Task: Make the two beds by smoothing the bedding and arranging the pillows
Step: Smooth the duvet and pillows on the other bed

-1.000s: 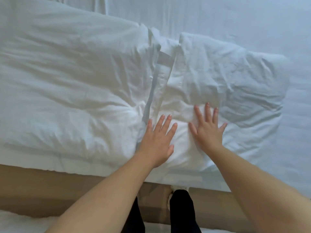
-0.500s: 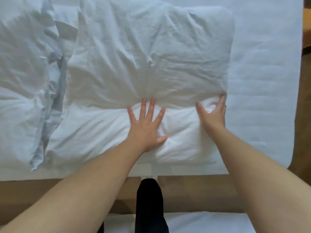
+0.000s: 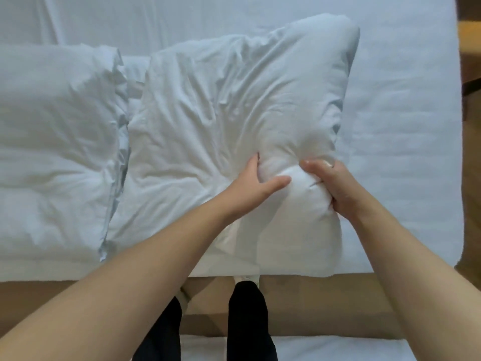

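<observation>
Two white pillows lie side by side on a white-sheeted bed [image 3: 403,126]. The right pillow [image 3: 234,100] is creased and bunched near its front right corner. My left hand [image 3: 255,181] grips a fold of that pillow, thumb stretched right and fingers dug into the fabric. My right hand [image 3: 330,186] grips the same bulge from the right side, fingers curled over it. The left pillow [image 3: 57,131] lies flat and untouched.
The bed's wooden frame edge [image 3: 338,303] runs across below the pillows. A second white bed [image 3: 338,347] shows at the bottom edge. My dark trouser legs [image 3: 247,321] stand in the gap between the beds. Brown floor [image 3: 471,178] lies at the right.
Both hands went from lying flat on the right pillow to gripping a bunch of it between them near its front right corner. The view shifted right, then back a little.
</observation>
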The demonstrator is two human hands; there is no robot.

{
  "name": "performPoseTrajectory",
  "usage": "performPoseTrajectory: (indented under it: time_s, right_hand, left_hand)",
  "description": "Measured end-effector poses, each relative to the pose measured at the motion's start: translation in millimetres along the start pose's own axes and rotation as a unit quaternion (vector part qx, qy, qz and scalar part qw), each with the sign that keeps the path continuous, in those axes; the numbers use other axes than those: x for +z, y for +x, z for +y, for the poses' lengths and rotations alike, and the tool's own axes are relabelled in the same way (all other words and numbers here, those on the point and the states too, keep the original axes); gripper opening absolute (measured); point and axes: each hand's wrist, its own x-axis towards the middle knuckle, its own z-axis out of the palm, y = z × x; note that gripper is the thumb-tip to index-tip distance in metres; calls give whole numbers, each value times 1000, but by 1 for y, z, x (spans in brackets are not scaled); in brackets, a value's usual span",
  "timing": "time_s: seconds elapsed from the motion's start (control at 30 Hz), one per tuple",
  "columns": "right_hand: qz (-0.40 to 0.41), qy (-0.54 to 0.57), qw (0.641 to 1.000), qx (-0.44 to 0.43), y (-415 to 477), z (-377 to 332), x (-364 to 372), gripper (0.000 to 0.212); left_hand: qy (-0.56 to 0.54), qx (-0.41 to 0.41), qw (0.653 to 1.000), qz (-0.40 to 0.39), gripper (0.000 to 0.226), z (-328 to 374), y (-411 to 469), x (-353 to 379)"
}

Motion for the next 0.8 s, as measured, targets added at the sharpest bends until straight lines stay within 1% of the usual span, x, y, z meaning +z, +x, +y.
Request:
performPoseTrajectory:
  time_s: [0.07, 0.1, 0.13, 0.17, 0.2, 0.3, 0.33, 0.37, 0.43, 0.47, 0.53, 0.57, 0.6, 0.63, 0.7, 0.73, 0.77, 0.8]
  right_hand:
    - [-53, -21, 997, -55, -27, -27, 35, 30]
    - [-83, -33, 993, -80, -38, -39, 53, 32]
    - [-104, -43, 989, -100, -48, -53, 73, 29]
    - [-124, -44, 985, -113, -57, -66, 94, 20]
    - [-146, -37, 982, -115, -65, -80, 117, 14]
    - [-190, -36, 975, -110, -83, -118, 183, 36]
    - [-202, -37, 972, -111, -86, -127, 199, 40]
    - [-215, -39, 969, -115, -91, -137, 224, 42]
    - [-228, -37, 962, -144, -100, -147, 265, 33]
    - [-245, -42, 954, -167, -106, -151, 294, 28]
    - [-271, -100, 931, -222, -114, -155, 354, 28]
    - [-272, -146, 916, -256, -116, -157, 387, 31]
    - [-263, -180, 905, -281, -119, -159, 421, 33]
    - [-262, -192, 901, -289, -123, -160, 454, 35]
    - [-274, -191, 896, -293, -125, -158, 515, 35]
    - [-278, -196, 894, -291, -123, -157, 530, 36]
    - [-291, -187, 897, -277, -116, -153, 571, 37]
    - [-295, -169, 905, -254, -111, -150, 588, 37]
  left_hand:
    - [-45, 16, 999, 26, 83, 22, -29, -21]
    - [-63, 21, 997, 32, 70, 30, -46, -37]
    - [-91, 23, 995, 32, 60, 39, -64, -53]
    - [-119, 25, 992, 27, 57, 44, -81, -72]
    - [-147, 29, 988, 23, 61, 48, -99, -91]
    - [-168, 58, 984, 26, 79, 55, -151, -151]
    - [-172, 65, 983, 23, 80, 55, -164, -167]
    - [-167, 68, 983, 42, 79, 55, -183, -191]
    - [-178, 64, 980, 66, 74, 48, -213, -233]
    - [-191, 70, 977, 70, 76, 42, -230, -260]
    - [-197, 94, 974, 59, 83, 28, -260, -315]
    - [-205, 96, 972, 63, 81, 20, -276, -342]
    - [-211, 93, 970, 73, 73, 15, -292, -367]
    - [-208, 87, 971, 77, 64, 8, -306, -391]
    - [-202, 71, 973, 81, 50, -6, -329, -436]
    - [-199, 61, 974, 87, 44, -10, -333, -447]
    - [-199, 47, 973, 102, 36, -28, -341, -481]
    - [-187, 32, 975, 116, 32, -43, -342, -500]
